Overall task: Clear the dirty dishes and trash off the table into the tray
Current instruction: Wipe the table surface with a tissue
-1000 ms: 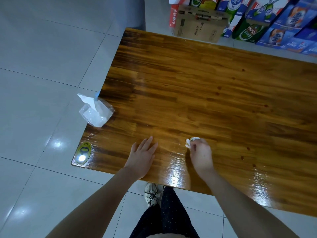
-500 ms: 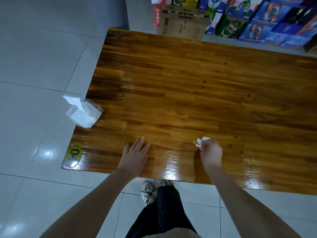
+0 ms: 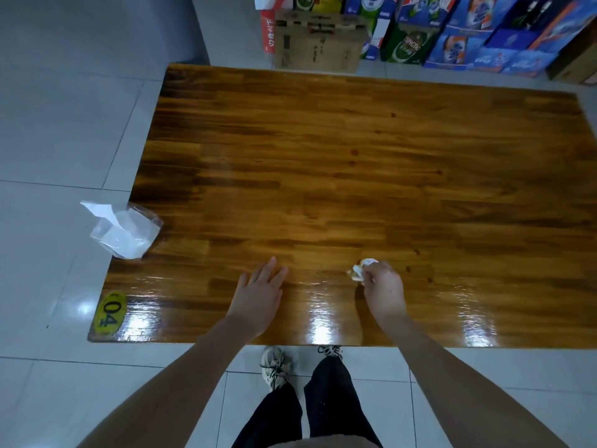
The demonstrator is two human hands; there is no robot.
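Note:
A glossy wooden table (image 3: 355, 163) fills the middle of the view. My right hand (image 3: 382, 287) grips a crumpled, stained white tissue (image 3: 360, 269) and holds it against the tabletop near the front edge. My left hand (image 3: 260, 294) lies flat on the wood beside it, fingers straight. A clear plastic pack of white tissues (image 3: 124, 232) sits on the table's left edge, partly overhanging it. No tray is in view.
A yellow oval "04" sticker (image 3: 109, 313) marks the front left corner. Beyond the far edge stand a cardboard box (image 3: 318, 40) and stacked drink cartons (image 3: 478, 30). Grey tiled floor surrounds the table; my feet are below the front edge.
My right hand has slid the crumpled tissue rightwards along the front of the table. My left hand has stayed flat on the wood. The camera has shifted, so more of the table shows.

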